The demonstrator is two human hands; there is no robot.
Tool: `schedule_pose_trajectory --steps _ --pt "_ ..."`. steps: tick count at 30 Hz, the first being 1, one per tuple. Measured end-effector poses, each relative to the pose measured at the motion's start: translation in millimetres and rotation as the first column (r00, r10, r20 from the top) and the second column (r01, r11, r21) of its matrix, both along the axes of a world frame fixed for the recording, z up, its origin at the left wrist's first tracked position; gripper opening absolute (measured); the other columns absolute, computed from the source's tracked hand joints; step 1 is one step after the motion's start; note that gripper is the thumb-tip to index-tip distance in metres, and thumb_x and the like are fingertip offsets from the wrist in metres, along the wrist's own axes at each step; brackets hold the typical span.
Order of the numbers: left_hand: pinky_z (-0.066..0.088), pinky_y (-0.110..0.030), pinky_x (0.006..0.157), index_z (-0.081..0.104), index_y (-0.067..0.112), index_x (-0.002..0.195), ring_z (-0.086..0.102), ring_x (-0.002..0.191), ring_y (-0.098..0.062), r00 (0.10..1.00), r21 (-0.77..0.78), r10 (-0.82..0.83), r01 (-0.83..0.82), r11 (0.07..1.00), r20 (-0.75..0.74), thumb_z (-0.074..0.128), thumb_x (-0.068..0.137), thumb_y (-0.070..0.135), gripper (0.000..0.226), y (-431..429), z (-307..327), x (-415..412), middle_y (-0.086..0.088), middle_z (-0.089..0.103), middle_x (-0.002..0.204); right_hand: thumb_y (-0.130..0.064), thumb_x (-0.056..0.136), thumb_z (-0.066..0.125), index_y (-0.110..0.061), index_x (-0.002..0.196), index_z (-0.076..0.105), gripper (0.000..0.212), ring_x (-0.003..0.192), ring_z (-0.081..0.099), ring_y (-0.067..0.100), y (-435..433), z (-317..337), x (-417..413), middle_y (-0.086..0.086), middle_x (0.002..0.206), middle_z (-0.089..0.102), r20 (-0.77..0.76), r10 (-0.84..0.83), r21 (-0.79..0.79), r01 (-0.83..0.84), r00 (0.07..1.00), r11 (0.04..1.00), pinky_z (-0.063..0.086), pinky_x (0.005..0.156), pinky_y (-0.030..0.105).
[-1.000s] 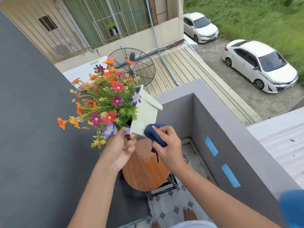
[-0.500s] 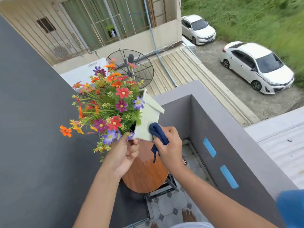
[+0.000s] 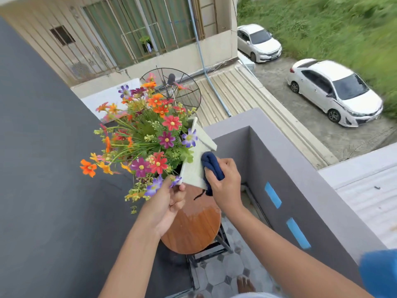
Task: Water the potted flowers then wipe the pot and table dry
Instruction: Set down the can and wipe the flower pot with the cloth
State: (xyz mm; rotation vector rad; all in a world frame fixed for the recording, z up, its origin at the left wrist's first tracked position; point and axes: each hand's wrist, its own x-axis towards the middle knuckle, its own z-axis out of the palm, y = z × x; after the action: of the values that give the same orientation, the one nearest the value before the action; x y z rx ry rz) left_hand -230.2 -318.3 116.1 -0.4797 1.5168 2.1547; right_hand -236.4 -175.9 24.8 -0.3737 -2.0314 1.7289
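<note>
Pot [image 3: 193, 171] base behind both hands

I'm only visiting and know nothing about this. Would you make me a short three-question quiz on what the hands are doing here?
1. True or false: the flower pot stands on the round wooden table.
2. Which hand holds the dark blue cloth?
3. The table's surface looks: A) dry, B) wet in part, C) covered by a tablecloth.

Key:
1. False; the left hand holds it tilted above the table.
2. The right hand, pressing the cloth against the pot's side.
3. B.
</note>
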Motion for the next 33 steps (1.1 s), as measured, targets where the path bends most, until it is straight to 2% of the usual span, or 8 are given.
schedule_pose_trajectory --steps 5,9,15,18,22,27,30,33 --pt "0.018 -0.016 0.036 0.044 0.016 0.093 0.022 0.037 -0.003 0.999 -0.086 -0.034 0.033 0.996 -0.011 0.028 0.105 0.025 0.022 7.3 -4.4 6.3 0.0 0.044 0.068 0.006 0.083 0.067 -0.014 0.088 0.07 0.021 0.082 0.054 0.004 -15.9 49.3 3.8 -0.002 0.088 0.052 -0.21 0.011 -0.055 -0.023 0.978 0.998 0.039 0.072 0.014" --pt "0.017 -0.015 0.035 0.043 0.015 0.079 0.023 0.036 -0.002 0.999 -0.08 -0.051 0.049 0.996 -0.015 0.03 0.104 0.02 0.029 14.5 -6.2 20.7 -0.002 0.045 0.067 0.001 0.086 0.067 -0.029 0.073 0.056 0.035 0.081 0.053 0.014 3.7 78.1 -21.0 -0.011 0.081 0.05 -0.259 -0.135 -0.121 0.107 0.956 0.987 0.037 0.071 0.013" --pt "0.018 -0.015 0.034 0.048 0.013 0.074 0.025 0.038 -0.004 1.0 -0.043 -0.003 0.002 0.999 -0.024 0.031 0.102 0.01 0.033 5.9 -6.7 22.7 -0.001 0.049 0.062 -0.007 0.09 0.06 0.001 0.07 0.055 0.022 0.084 0.053 0.022 28.7 16.4 -35.5 0.005 0.076 0.047 0.073 -0.143 -0.112 0.151 0.987 0.982 0.036 0.068 0.03" --pt "0.017 -0.015 0.034 0.045 0.014 0.073 0.024 0.036 -0.003 1.0 -0.048 -0.012 0.011 0.999 -0.026 0.032 0.1 0.005 0.031 -0.6 -6.9 21.3 -0.002 0.046 0.064 -0.01 0.092 0.06 0.004 0.069 0.047 0.029 0.082 0.05 0.026 24.3 -4.7 -26.9 0.015 0.078 0.047 0.15 -0.119 -0.111 0.136 0.982 0.984 0.034 0.066 0.033" --pt "0.013 -0.018 0.036 0.043 0.014 0.075 0.022 0.033 -0.003 1.0 -0.068 -0.015 0.015 0.998 0.014 0.029 0.103 0.015 0.032 3.6 -7.2 22.5 -0.002 0.042 0.062 -0.009 0.09 0.062 0.002 0.069 0.049 0.027 0.083 0.049 0.022 18.8 21.3 -29.3 0.01 0.08 0.046 0.077 -0.134 -0.118 0.143 0.988 0.983 0.035 0.062 0.018" --pt "0.015 -0.015 0.032 0.042 0.013 0.073 0.024 0.032 -0.002 1.0 -0.09 -0.002 0.0 0.996 -0.019 0.032 0.103 0.016 0.032 11.5 -10.9 18.0 -0.001 0.044 0.063 -0.004 0.088 0.066 -0.035 0.065 0.044 0.044 0.077 0.043 0.008 7.6 66.9 -32.6 0.009 0.076 0.048 -0.099 -0.067 -0.022 0.065 0.993 0.998 0.034 0.063 0.009" --pt "0.014 -0.014 0.031 0.042 0.015 0.073 0.023 0.03 -0.002 0.999 -0.068 0.034 -0.035 0.997 -0.016 0.03 0.101 0.013 0.031 15.6 -5.3 5.9 -0.001 0.042 0.064 -0.001 0.086 0.068 -0.032 0.066 0.046 0.043 0.078 0.045 0.006 -4.3 59.4 -12.1 0.006 0.073 0.05 -0.134 0.002 0.025 0.001 0.991 1.0 0.032 0.063 0.016" --pt "0.016 -0.014 0.029 0.044 0.015 0.074 0.022 0.031 -0.002 0.996 -0.066 0.074 -0.078 0.995 -0.054 0.03 0.098 0.007 0.029 9.2 -0.8 -5.8 -0.002 0.042 0.064 0.002 0.082 0.07 -0.015 0.095 0.07 0.021 0.085 0.052 0.009 -20.9 28.4 21.9 0.006 0.086 0.054 -0.204 0.127 0.136 -0.1 0.971 0.986 0.037 0.074 0.013"
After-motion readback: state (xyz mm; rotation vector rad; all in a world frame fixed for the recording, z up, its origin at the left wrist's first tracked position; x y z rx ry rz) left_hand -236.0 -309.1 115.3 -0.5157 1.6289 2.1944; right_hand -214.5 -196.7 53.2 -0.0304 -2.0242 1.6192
